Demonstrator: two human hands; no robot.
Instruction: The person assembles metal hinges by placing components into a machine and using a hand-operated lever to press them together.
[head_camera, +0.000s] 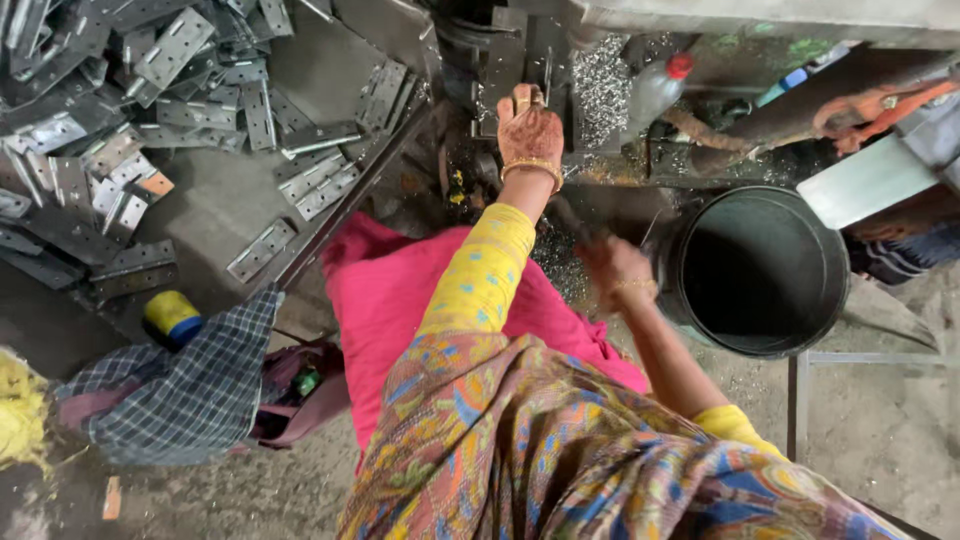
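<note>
The metal plate (497, 70) under the left hand (528, 125) stands at the dark machine (530, 40) at the top centre of the view. Its long axis runs up and down the frame, the far end pointing away from the person. The left hand lies on the machine just right of this plate, fingers stretched forward and flat; whether they grip anything cannot be told. A gold bangle (531, 167) circles the wrist.

The right hand (615, 268) is lower and to the right, blurred, near the rim of a dark round bucket (760, 270). A thin dark rod appears to run up-left from it, but the grasp cannot be made out.

Bright metal shavings (601, 85) lie heaped just right of the left hand, beside a clear bottle with a red cap (655, 90). On the grey table (215, 205) to the left lies a loose pile of hinges (120, 90), pointing all ways. A checked cloth (185, 385) and a yellow and blue tape roll (171, 317) lie below it.
</note>
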